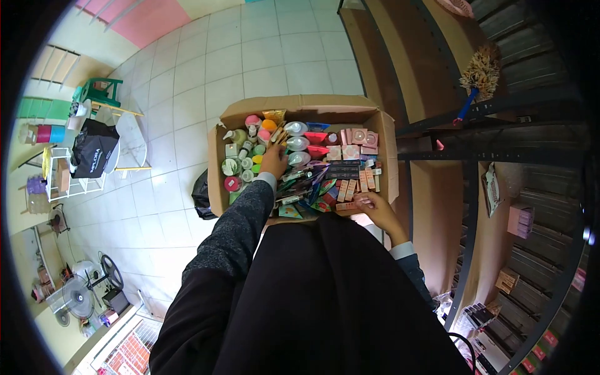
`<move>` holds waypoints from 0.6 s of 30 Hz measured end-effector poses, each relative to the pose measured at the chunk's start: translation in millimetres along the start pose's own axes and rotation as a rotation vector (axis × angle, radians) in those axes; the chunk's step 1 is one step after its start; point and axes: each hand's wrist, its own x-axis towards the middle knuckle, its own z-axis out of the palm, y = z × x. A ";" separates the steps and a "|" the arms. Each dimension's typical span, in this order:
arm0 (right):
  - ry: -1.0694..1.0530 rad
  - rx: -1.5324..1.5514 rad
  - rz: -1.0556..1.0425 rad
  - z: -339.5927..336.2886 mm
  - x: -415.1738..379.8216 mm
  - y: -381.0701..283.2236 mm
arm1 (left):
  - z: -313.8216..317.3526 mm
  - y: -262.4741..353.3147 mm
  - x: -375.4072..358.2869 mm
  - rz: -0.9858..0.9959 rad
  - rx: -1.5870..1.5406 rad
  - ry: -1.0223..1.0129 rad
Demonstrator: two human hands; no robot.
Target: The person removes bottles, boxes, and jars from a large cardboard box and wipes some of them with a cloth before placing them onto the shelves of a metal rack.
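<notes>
An open cardboard box full of small cosmetic goods stands in front of me. My left hand reaches down among the bottles in its left half, fingers bent; what they touch is too small to tell. Beside it are white-capped clear bottles, green bottles and an orange cap. My right hand is at the near right edge, its fingers curled by small orange-and-white boxes. Pink boxes fill the far right corner, and flat packets lie in the middle.
Shelving with brown boards rises on the right, holding a duster. A black bag touches the box's left side. Farther left are a green stool, a white table and a fan.
</notes>
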 end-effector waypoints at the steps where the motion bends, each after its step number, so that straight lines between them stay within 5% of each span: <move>1: 0.026 0.014 0.008 -0.1 -1.0 5.9 | 2.3 -1.0 -0.9 0.012 0.060 -0.002; 6: 0.016 0.003 0.055 -4.2 -4.0 20.3 | 0.5 -0.2 -11.6 0.043 0.043 0.029; 13: 0.054 -0.013 0.049 -0.2 -3.2 9.5 | -56.8 -44.3 -27.6 0.040 0.585 0.582; 18: 0.040 -0.053 0.041 1.7 -6.2 8.9 | -86.1 -76.1 -30.5 -0.073 0.706 0.233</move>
